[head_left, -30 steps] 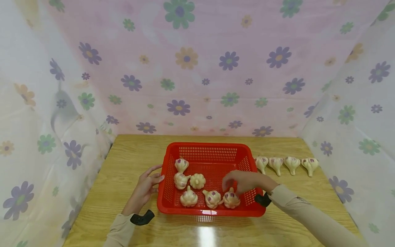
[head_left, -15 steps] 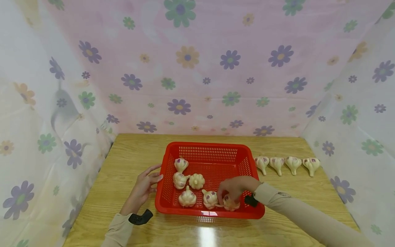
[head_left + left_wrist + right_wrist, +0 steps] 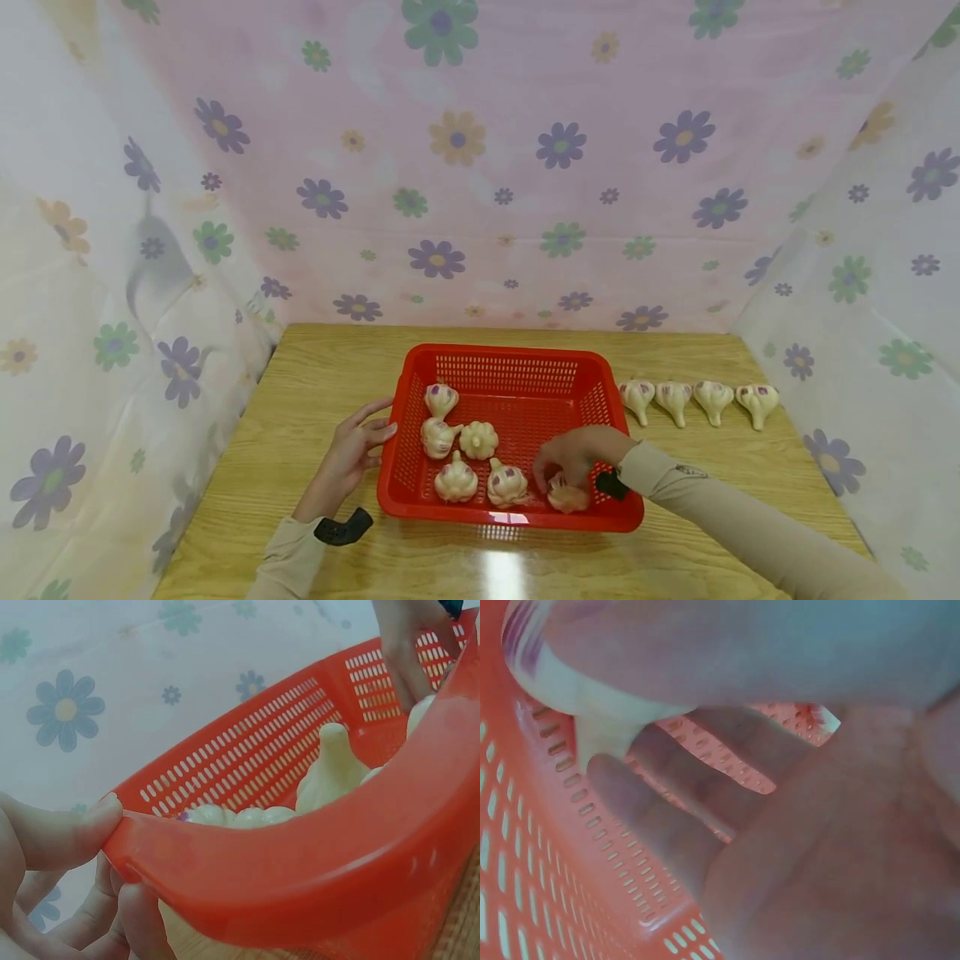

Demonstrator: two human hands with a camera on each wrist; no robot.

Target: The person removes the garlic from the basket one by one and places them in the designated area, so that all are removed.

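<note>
The left hand [image 3: 348, 450] pinches the basket [image 3: 510, 518]; inside, near its right corner, the right hand [image 3: 581, 458] grips and partly hides a bulb [image 3: 567, 500]. Five loose bulbs [image 3: 455, 482] lie leftward, four outer bulbs [image 3: 712, 402] beyond the right wall.

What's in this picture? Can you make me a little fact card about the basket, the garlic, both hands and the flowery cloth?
Basket: red slotted plastic basket, on a wooden table
Garlic inside: six garlic bulbs, counting the one in the right hand
Garlic outside: four bulbs in a row, right of the basket
Left hand: pinches the basket's left rim
Right hand: inside the basket, holding a bulb near its front right corner
Sleeves: beige
Flowery cloth: behind the table, purple, green and orange flowers
</note>
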